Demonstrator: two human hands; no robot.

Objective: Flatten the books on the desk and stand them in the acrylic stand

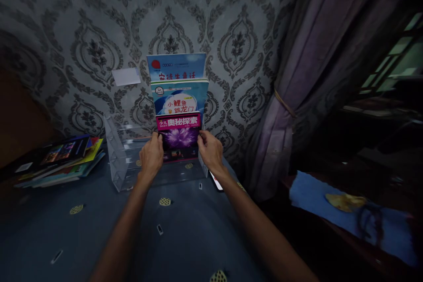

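Observation:
Both hands grip a magenta-and-purple book (180,137) by its side edges, upright at the front of a clear tiered book rack (115,158). My left hand (152,155) pinches the left edge, and my right hand (210,150) pinches the right one. Behind it a light-blue book (178,92) with red lettering on a white oval stands in a higher tier. Tallest at the back is another blue book (178,64) with a red mark in its corner. The lower edge of the held book shows through the clear front; whether it rests on the rack, I cannot tell.
A stack of books and magazines (62,156) lies left of the rack on the blue patterned tablecloth (109,229). A phone (216,180) lies by the rack's right end, partly under my forearm. Patterned wallpaper rises behind; a tied curtain (274,141) hangs at right, near a blue cloth (310,189).

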